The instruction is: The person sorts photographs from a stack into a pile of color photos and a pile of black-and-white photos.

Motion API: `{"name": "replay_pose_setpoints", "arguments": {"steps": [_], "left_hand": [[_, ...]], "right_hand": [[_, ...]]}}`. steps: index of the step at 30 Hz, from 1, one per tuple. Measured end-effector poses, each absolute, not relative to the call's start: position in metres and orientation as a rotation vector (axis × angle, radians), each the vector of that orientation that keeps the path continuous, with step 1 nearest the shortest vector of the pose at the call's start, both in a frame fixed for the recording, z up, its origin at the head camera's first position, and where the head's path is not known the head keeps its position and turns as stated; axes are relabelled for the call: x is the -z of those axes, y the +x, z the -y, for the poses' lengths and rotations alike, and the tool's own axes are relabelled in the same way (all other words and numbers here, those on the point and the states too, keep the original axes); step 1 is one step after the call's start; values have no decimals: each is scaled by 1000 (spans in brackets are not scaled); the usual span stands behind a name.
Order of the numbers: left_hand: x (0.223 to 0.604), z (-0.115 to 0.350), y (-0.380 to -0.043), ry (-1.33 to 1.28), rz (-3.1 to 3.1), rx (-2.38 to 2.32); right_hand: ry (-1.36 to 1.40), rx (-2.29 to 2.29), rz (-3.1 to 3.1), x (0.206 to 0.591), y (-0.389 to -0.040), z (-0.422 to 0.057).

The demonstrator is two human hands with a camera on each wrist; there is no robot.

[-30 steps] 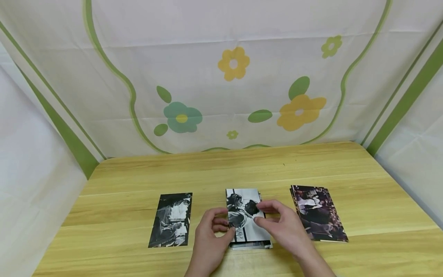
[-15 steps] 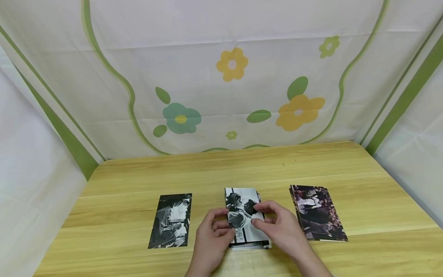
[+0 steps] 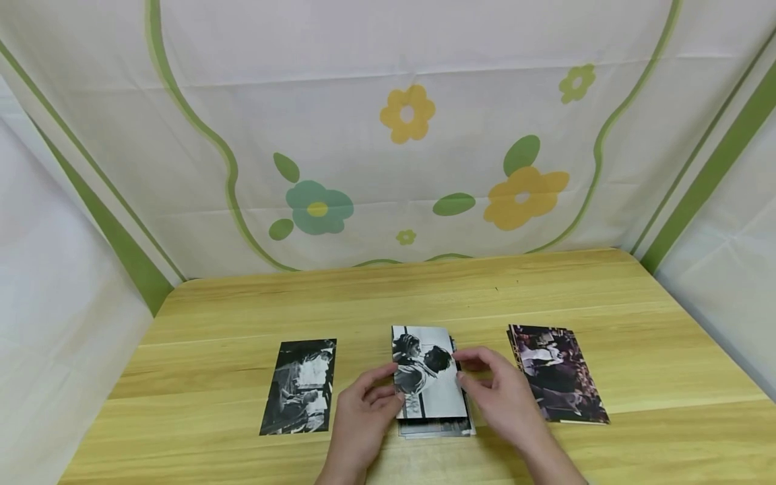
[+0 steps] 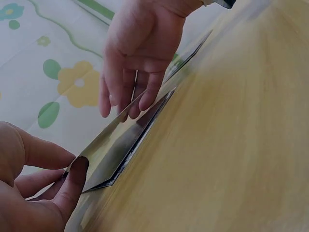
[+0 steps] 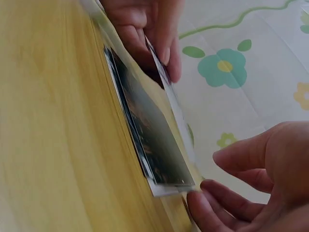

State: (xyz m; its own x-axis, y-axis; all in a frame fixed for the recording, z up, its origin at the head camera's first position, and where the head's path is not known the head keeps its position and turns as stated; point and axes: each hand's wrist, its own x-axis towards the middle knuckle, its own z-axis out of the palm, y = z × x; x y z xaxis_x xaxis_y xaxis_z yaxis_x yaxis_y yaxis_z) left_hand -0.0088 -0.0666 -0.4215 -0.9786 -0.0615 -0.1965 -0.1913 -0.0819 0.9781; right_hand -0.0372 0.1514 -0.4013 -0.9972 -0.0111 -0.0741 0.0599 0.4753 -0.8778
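Just left of the middle stack (image 3: 438, 428) of photo prints, the person's left hand (image 3: 366, 407) pinches a black-and-white print (image 3: 429, 374) by its left edge, thumb against fingers. The right hand (image 3: 502, 394) is at the right of that stack, its thumb and fingers parted, fingertips at the print's right edge. The print is over the stack, covering most of it; the left wrist view shows it tilted, with a gap between it and the prints beneath. Its picture shows two people close together. The stack's near edges stick out unevenly below it.

Well apart to the left of the stack, a dark black-and-white photo (image 3: 300, 387) lies flat. To its right, past the right hand, is a coloured pile (image 3: 559, 376), its edges slightly fanned. Beyond the stack, the wood-grain bench (image 3: 364, 306) meets a pale cloth (image 3: 339, 40) bearing flowers and leaves.
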Motion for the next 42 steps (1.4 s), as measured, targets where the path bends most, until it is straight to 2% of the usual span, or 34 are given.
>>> {"name": "replay_pose_setpoints", "arguments": {"steps": [24, 42], "left_hand": [[398, 79, -7, -267, -2046, -2277], [391, 84, -7, -264, -2041, -2280]], "right_hand": [[140, 1866, -2388, 386, -34, -151], [-37, 1936, -2337, 387, -32, -151]]}}
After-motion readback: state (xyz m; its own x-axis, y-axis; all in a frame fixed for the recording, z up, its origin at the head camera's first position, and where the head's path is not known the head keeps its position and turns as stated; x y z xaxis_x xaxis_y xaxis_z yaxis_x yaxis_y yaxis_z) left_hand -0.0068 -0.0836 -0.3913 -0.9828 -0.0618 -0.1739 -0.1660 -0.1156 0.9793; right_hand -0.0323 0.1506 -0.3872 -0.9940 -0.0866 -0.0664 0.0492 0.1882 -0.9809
